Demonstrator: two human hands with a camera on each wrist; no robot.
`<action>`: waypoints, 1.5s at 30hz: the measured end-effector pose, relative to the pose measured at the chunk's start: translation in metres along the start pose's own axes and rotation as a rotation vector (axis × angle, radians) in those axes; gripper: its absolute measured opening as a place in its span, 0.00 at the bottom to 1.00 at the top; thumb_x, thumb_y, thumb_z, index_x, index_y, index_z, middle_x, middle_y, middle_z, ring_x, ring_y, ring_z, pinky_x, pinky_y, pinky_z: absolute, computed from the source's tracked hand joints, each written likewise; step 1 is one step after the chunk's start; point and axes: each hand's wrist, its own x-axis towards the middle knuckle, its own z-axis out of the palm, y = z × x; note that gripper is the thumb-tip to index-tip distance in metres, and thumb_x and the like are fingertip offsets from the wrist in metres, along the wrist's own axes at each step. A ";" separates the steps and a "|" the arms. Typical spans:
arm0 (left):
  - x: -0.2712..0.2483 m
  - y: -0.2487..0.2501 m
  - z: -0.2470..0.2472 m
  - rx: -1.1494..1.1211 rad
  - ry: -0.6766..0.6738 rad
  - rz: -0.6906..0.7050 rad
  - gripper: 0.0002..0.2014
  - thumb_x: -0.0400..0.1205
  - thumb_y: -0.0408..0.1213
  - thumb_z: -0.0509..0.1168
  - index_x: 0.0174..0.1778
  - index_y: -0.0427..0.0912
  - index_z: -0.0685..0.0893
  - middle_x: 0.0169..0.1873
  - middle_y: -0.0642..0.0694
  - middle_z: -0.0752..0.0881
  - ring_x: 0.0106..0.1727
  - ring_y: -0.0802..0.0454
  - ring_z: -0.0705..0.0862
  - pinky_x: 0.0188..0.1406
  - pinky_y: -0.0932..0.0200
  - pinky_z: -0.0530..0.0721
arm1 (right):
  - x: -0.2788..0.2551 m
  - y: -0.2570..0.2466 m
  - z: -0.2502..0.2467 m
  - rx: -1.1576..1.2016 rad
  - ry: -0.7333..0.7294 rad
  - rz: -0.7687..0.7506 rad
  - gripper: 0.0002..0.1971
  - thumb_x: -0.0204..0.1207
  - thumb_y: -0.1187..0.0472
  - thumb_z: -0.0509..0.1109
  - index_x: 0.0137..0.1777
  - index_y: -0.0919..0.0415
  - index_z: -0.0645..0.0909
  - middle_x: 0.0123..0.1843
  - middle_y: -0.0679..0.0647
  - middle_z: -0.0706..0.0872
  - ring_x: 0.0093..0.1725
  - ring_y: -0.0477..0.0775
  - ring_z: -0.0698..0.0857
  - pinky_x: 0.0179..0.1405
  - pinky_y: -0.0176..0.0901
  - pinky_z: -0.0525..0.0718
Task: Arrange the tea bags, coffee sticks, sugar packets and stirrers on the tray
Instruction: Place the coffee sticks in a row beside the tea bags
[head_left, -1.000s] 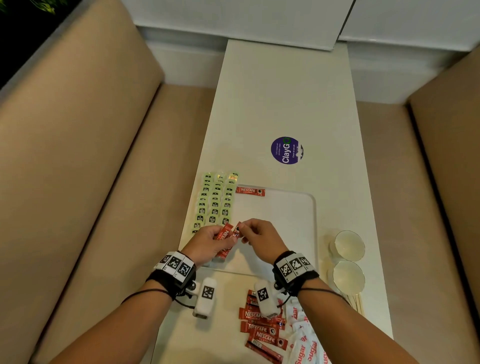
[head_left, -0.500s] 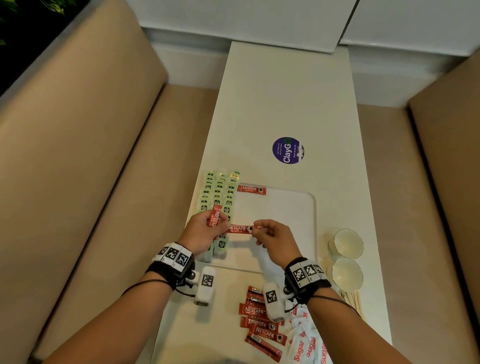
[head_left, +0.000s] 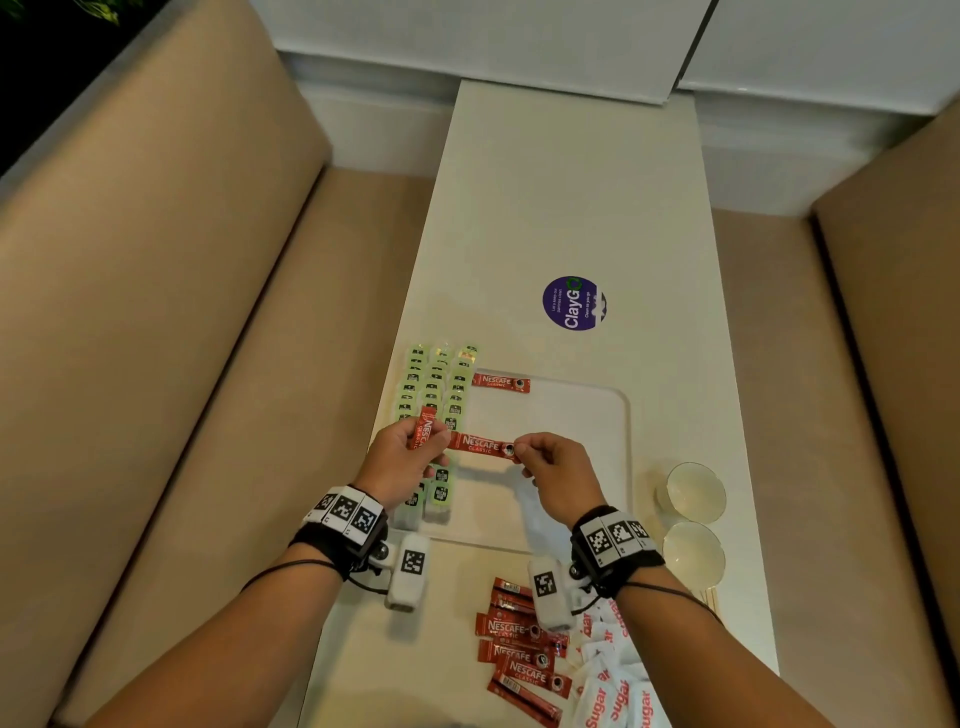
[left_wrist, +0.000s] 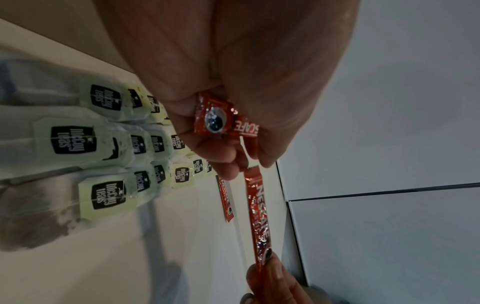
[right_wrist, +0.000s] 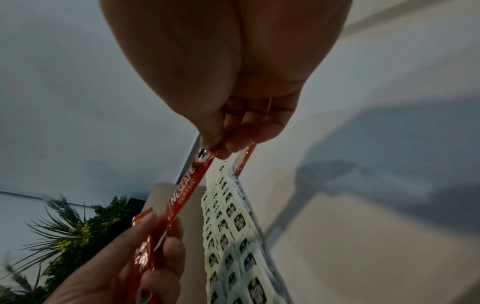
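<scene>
Hands meet above the near left part of a white rounded plastic tray (head_left: 597, 415), each gripping red Nescafé coffee sticks. The left hand (head_left: 402, 460) has its fingers and thumb curled round an upright red foil coffee stick (head_left: 423, 428), whose printed end shows between the fingers in the left wrist view (left_wrist: 215, 119). Between the two hands a second red coffee stick (head_left: 483, 444) lies level in the air: its left end is at the left hand's fingertips, and its right end is pinched between thumb and fingers of the right hand (head_left: 558, 475). The right wrist view shows that pinch at the stick's cup-printed end (right_wrist: 205, 158).

Under and beyond the left hand, pale green tagged tea bags (head_left: 436, 395) lie in three overlapping columns along the tray's left side. Beyond both hands, a single red coffee stick (head_left: 501, 383) lies flat across the tray's far left corner, just beside the tea bag columns.

Behind the right wrist, nearer the person, a loose pile of red coffee sticks (head_left: 522, 657) sits on the white table (head_left: 571, 182), touching a heap of white paper sugar packets (head_left: 615, 691). Right of the right hand stand two small white bowls (head_left: 693, 519) off the tray, with pale wooden stirrers (head_left: 709, 597) partly hidden just behind them. A round purple sticker (head_left: 573, 303) lies well beyond the hands.
</scene>
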 end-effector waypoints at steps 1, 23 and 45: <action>0.000 0.000 -0.001 -0.008 0.008 -0.006 0.04 0.84 0.31 0.70 0.53 0.37 0.86 0.40 0.46 0.91 0.38 0.50 0.88 0.33 0.59 0.82 | 0.004 -0.001 -0.002 -0.011 0.008 -0.005 0.08 0.86 0.62 0.69 0.49 0.60 0.89 0.44 0.54 0.92 0.37 0.44 0.85 0.38 0.29 0.81; 0.003 -0.008 -0.007 -0.053 0.006 -0.077 0.03 0.84 0.28 0.69 0.52 0.35 0.84 0.39 0.42 0.87 0.37 0.49 0.85 0.31 0.58 0.81 | 0.116 0.008 0.002 -0.314 0.171 0.164 0.09 0.83 0.59 0.72 0.51 0.60 0.93 0.41 0.55 0.90 0.42 0.54 0.85 0.45 0.40 0.77; 0.014 -0.005 0.000 -0.007 -0.172 -0.121 0.15 0.87 0.24 0.61 0.65 0.41 0.85 0.41 0.44 0.83 0.39 0.55 0.85 0.45 0.62 0.89 | 0.126 -0.003 0.014 -0.304 0.293 0.241 0.05 0.81 0.59 0.74 0.49 0.60 0.87 0.49 0.55 0.89 0.50 0.56 0.87 0.46 0.41 0.78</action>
